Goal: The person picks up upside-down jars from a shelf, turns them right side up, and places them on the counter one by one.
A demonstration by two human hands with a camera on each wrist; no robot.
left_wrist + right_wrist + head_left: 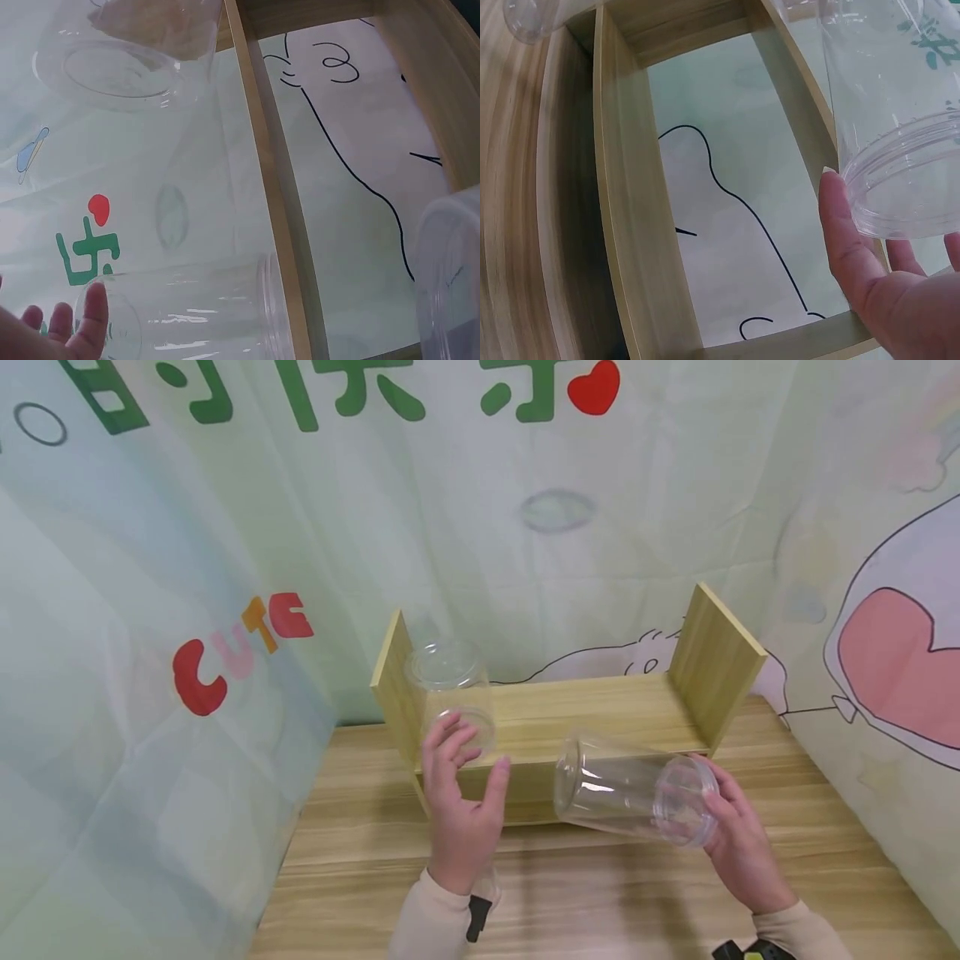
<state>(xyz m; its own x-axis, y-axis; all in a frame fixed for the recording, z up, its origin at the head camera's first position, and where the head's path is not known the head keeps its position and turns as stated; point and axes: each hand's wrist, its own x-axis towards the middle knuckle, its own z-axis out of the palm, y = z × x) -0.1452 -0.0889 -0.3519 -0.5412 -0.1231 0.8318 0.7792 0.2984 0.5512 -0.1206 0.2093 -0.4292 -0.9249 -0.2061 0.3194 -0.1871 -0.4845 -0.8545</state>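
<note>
A clear plastic jar (630,789) lies nearly sideways in the air at the front right of a small wooden shelf (585,710). My right hand (742,843) grips its ridged end, with thumb and fingers around the rim; the right wrist view shows the same jar (900,150) above the palm. Another clear jar (450,685) stands upright at the left end of the shelf, against the side panel. In front of it my left hand (465,810) is raised, fingers apart and thumb spread. From the left wrist, its fingertips overlap that standing jar (202,307).
Partly hidden behind the left wrist is a further clear container (487,887), seen larger as a clear container (454,277) in the left wrist view. The shelf's side panels (716,664) rise at both ends. Printed cloth (360,543) hangs behind the wooden table (360,827).
</note>
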